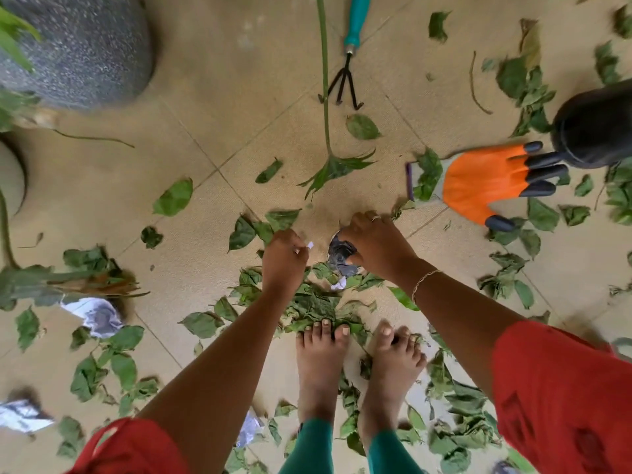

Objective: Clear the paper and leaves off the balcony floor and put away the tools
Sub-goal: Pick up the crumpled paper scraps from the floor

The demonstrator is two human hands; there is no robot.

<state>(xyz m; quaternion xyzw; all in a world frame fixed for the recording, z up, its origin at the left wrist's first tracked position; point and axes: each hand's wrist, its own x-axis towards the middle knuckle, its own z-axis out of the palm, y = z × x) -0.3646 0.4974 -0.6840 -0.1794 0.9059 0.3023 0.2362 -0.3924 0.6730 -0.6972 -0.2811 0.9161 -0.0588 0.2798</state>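
Crumpled grey paper lies on the central floor, gripped by the right hand. Just left, the left hand pinches a white scrap. Nearer, green leaves pile against bare feet. Far off lies a teal-handled rake, with an orange glove at right.

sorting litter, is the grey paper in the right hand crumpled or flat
Crumpled: the grey printed paper is a creased wad gripped by the right hand.

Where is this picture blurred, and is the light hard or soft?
Head view: edges smear, as at the crumpled white paper lower left and green leaves top right; the left hand and right hand at centre are sharper; light is soft, shadows faint.
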